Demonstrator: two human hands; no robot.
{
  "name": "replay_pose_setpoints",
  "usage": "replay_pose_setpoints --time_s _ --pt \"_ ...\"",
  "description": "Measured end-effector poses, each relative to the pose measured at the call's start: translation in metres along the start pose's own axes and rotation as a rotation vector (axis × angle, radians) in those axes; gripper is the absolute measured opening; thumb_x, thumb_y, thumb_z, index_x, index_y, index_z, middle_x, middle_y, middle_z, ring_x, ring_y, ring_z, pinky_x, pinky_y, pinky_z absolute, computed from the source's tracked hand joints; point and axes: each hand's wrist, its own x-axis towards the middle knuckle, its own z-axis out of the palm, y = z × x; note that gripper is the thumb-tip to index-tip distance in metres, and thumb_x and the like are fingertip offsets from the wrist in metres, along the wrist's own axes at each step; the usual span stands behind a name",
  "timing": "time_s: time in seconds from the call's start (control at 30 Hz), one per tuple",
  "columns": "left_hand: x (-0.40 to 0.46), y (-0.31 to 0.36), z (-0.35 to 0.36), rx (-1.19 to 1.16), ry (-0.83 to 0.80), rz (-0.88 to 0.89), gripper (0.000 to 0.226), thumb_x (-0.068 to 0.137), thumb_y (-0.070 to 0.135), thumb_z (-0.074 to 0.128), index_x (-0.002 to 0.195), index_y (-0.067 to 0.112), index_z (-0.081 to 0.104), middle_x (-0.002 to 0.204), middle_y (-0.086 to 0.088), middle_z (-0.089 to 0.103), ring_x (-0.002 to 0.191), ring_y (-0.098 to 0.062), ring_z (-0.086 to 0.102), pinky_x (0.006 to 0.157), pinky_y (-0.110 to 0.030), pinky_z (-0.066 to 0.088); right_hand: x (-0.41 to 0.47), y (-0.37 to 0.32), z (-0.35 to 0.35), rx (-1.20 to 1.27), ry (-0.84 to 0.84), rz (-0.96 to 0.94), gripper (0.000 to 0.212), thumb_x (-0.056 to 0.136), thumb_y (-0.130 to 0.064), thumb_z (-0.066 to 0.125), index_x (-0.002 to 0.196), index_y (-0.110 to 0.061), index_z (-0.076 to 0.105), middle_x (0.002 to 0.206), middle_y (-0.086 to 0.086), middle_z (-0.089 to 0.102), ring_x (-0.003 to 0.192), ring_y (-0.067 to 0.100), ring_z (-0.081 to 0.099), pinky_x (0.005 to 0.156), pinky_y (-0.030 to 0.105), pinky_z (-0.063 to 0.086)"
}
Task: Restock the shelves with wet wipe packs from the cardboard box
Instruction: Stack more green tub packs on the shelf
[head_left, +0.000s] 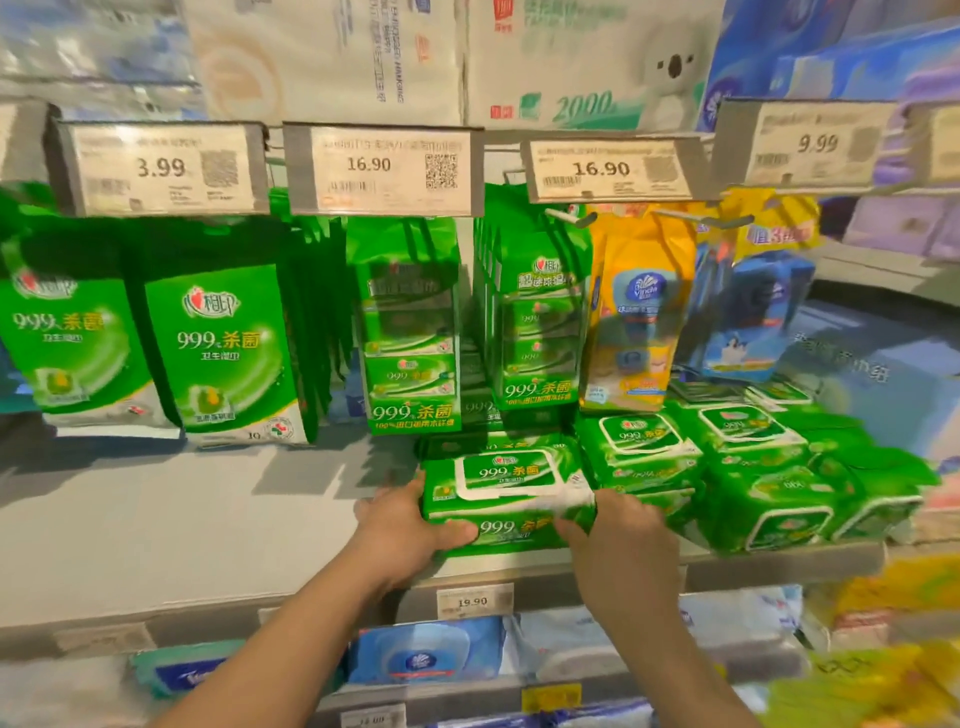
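Note:
A green wet wipe pack with a white lid lies flat on the grey shelf, apparently on top of another green pack. My left hand grips its left end. My right hand grips its right front corner. To the right, several more green wet wipe packs are stacked on the same shelf. The cardboard box is out of view.
Green hanging packs and multi-packs hang on hooks behind, under price tags. Yellow and blue bags hang at the right. Bare shelf lies left of my hands. Blue packs fill the shelf below.

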Motion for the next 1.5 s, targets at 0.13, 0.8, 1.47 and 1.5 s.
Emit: replay_pose_setpoints --time_s 0.13,0.8,1.47,1.5 --pt "-0.009 0.015 0.001 0.196 0.153 0.066 0.04 0.078 0.054 0.074 0.113 0.038 0.063 0.108 0.006 0.071 0.106 -0.021 0.061 0.094 -0.034 0.047 0.007 -0.011 -0.013 0.155 -0.076 0.06 0.05 0.094 -0.053 0.065 0.136 -0.028 0.055 0.108 -0.006 0.07 0.1 0.021 0.062 0.079 0.033 0.045" --pt "0.001 0.008 0.013 0.295 0.294 0.026 0.036 0.087 0.05 0.062 0.118 0.033 0.063 0.109 -0.001 0.072 0.099 -0.025 0.064 0.085 -0.036 0.053 0.007 -0.012 0.014 0.076 -0.068 -0.08 0.052 0.088 -0.032 0.068 0.14 -0.029 0.062 0.074 -0.001 0.06 0.064 0.025 0.061 0.057 0.034 0.046" --pt "-0.219 -0.103 -0.023 0.484 0.657 -0.383 0.103 0.072 0.093 0.022 0.154 0.031 0.026 0.16 0.003 0.03 0.146 -0.027 0.025 0.117 -0.05 0.025 -0.105 -0.153 0.007 0.389 -0.517 -0.578 0.062 0.095 -0.069 0.027 0.136 -0.038 0.062 0.148 -0.016 0.055 0.148 0.016 0.037 0.124 0.045 0.021" --pt "-0.233 -0.113 -0.028 0.462 0.666 -0.431 0.104 0.07 0.094 0.02 0.154 0.033 0.022 0.161 0.004 0.026 0.147 -0.027 0.021 0.117 -0.052 0.024 -0.116 -0.167 0.004 0.392 -0.537 -0.619 0.07 0.092 -0.072 0.021 0.14 -0.038 0.059 0.152 -0.015 0.051 0.15 0.016 0.033 0.125 0.046 0.018"
